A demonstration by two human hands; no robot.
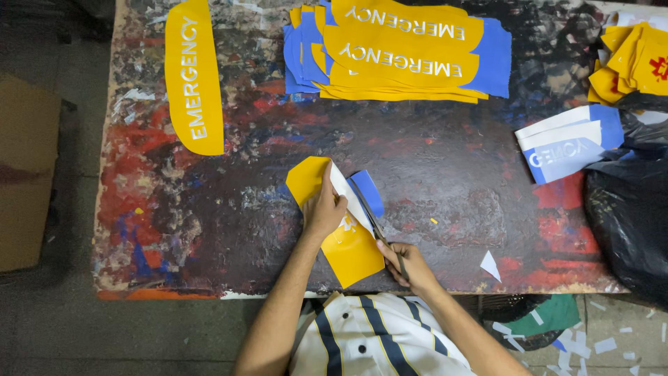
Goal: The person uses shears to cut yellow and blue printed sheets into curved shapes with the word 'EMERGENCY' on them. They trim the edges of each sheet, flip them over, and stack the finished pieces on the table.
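Left hand (323, 209) pressing yellow sheet (351, 254) flat on desk (229, 209), near front edge. Right hand (410, 268) gripping scissors (379, 233), blades running up sheet's right edge, trimming blue-white strip (362, 191). Sheet's long axis lying diagonally, upper-left to lower-right, between both hands.

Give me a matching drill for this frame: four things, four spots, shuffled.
Things:
1. scissors
2. single yellow strip
3. yellow-blue stack
4. black bag

Places:
A. table's top left
B. right edge of table
C. in right hand
D. top centre

The left hand presses the yellow piece being cut.

Pairs: 1-C, 2-A, 3-D, 4-B
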